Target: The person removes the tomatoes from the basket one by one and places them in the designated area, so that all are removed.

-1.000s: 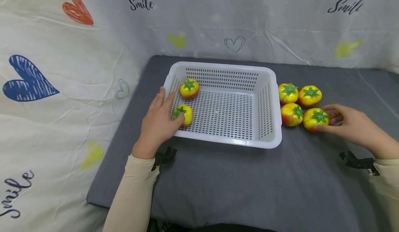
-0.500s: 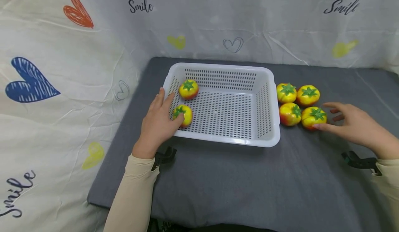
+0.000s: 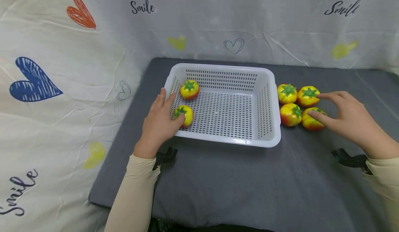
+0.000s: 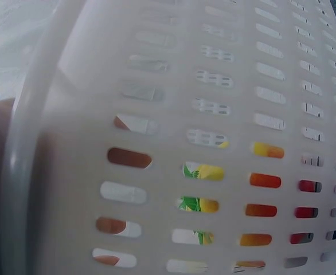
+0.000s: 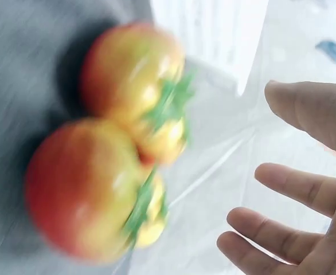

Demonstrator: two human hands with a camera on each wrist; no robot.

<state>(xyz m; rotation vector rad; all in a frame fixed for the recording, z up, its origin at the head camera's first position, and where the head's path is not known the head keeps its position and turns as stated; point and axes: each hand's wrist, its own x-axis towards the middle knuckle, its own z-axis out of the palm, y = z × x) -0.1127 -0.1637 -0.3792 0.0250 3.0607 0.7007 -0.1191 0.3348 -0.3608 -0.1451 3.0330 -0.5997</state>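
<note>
A white perforated basket point(image 3: 218, 141) stands on the table with two yellow-red tomatoes inside at its left end, a rear one point(image 3: 189, 89) and a nearer one point(image 3: 187, 116). My left hand point(image 3: 159, 124) rests over the basket's left rim, fingers extended, thumb beside the nearer tomato. Through the wall's slots in the left wrist view, bits of skin and a tomato point(image 4: 264, 180) show. Right of the basket sit several tomatoes in a cluster. Above the near right tomato point(image 3: 311, 122) hovers my right hand point(image 3: 352, 121), thumb and fingers spread, holding nothing; the right wrist view shows a gap to two blurred tomatoes point(image 5: 76, 189).
Dark grey cloth covers the table point(image 3: 237, 187). A pale curtain point(image 3: 199, 20) with hearts and lettering hangs behind and to the left. The far tomatoes point(image 3: 286, 93) stand close to the basket's right wall.
My right hand has let go of the near right tomato, spread its fingers and moved slightly up and over it, toward the far right tomato. The left hand stays on the basket rim.
</note>
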